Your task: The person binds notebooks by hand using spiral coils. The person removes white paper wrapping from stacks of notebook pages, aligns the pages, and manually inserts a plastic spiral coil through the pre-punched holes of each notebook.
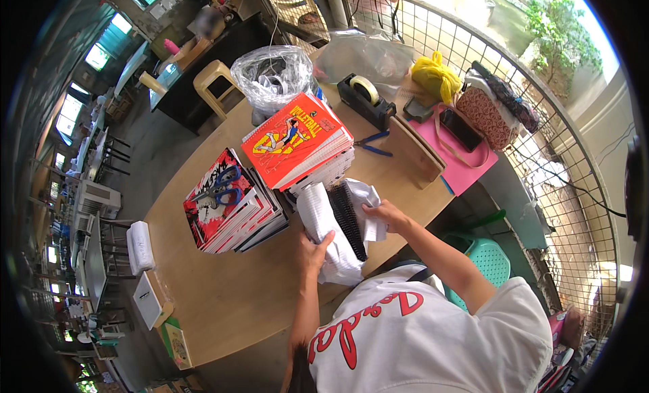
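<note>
Close to my body, over the near edge of the table, both hands hold a white paper wrapper folded open around a bundle of black binding coils. My left hand is closed on the wrapper's left side, thumb on top. My right hand pinches the wrapper's right flap. Just beyond the bundle stands a tall stack of notebooks with orange covers. Left of it is a second stack with red, black and white covers, and blue-handled scissors lie on top.
Behind the stacks sits a clear plastic bag. A tape dispenser, blue-handled pliers, a wooden block and a phone on a pink sheet lie to the right. A green stool stands beside the table.
</note>
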{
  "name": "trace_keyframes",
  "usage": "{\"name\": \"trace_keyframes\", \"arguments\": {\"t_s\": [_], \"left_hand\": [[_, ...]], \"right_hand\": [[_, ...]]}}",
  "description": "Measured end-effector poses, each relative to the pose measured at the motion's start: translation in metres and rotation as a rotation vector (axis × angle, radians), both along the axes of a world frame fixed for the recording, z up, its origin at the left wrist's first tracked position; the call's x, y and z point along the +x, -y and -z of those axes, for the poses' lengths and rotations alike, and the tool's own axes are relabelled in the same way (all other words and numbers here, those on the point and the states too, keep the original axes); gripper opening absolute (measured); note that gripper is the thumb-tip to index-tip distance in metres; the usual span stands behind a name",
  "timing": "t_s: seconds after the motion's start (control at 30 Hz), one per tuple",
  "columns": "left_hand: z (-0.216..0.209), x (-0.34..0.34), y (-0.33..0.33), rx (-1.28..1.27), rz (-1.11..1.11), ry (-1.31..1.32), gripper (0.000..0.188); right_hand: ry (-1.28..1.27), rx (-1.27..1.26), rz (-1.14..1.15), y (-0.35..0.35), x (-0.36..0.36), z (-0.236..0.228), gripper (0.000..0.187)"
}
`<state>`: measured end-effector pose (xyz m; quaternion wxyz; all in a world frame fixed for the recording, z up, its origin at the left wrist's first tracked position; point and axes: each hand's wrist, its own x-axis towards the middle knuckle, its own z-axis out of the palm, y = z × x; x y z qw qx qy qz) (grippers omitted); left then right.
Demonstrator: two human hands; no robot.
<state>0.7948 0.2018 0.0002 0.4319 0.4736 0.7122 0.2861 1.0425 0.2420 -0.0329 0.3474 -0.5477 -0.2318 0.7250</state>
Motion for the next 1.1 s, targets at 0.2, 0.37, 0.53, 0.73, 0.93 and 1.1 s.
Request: {"name": "trace_keyframes", "arguments": {"t_s": [0.2,0.37,0.53,0.73,0.93,1.1], "left_hand": [[0.011,0.051,0.013,-0.208,-0.318,0.208,0.067],[0.053,0.097,0.028,-0.04,-0.216,0.612,0.064],[0.069,0.085,0.0,-0.217,-0.017,0.688,0.056],[0.06,0.079,0.003,-0.226,-0.147,0.67,0.07],[0.078,0.077,0.011,-0.218,-0.066,0.676,0.058],[0.082,0.061,0.02,-0.25,-0.083,0.664,0.052]], "right_hand": [[0.36,0.238,-0.163,-0.023,0.007,-0.017,0.038],[0.893,0.545,-0.577,-0.06,0.022,-0.101,0.038],[0.823,0.668,-0.536,-0.077,0.058,-0.074,0.05],[1.49,0.744,0.197,-0.05,0.085,-0.107,0.064],[1.431,0.407,-0.067,-0.07,0.168,-0.055,0.053],[0.791,0.867,0.513,-0.034,0.18,-0.082,0.052]]}}
